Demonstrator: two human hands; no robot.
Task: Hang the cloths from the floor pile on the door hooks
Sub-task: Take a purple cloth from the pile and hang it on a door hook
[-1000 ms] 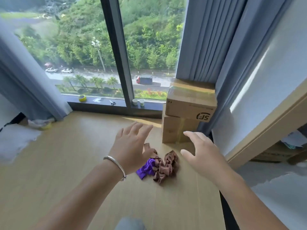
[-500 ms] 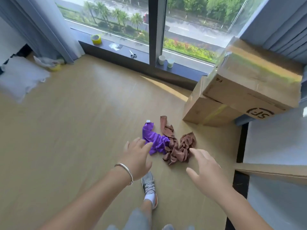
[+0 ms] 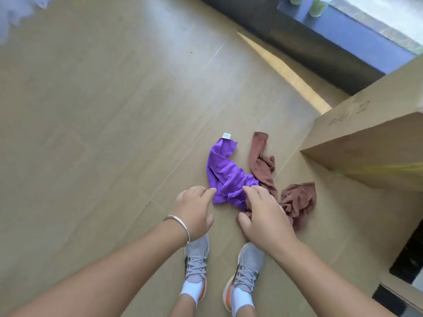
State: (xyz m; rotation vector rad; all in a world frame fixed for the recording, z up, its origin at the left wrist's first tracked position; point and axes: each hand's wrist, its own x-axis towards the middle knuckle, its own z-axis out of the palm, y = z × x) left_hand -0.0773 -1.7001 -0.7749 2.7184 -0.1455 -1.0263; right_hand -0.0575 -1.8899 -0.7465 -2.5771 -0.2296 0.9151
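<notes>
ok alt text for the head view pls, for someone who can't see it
Seen from above, a person's left hand and right hand reach down to a crumpled purple cloth and brown cloth on a wooden floor, beside a cardboard box.

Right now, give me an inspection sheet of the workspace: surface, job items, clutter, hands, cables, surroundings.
Surface: wooden floor, a sunlit strip near the window.
Job's things: purple cloth with a white tag and brown cloth, crumpled and touching, lying on the floor. No door hooks in view.
Clutter: cardboard box to the right of the pile; two small cups on the window sill.
Hands: left hand open beside the purple cloth; right hand open, over the cloths where they meet; contact cannot be told.
Cables: nothing seen.
Surroundings: window sill at top right; the person's grey shoes below the hands.
</notes>
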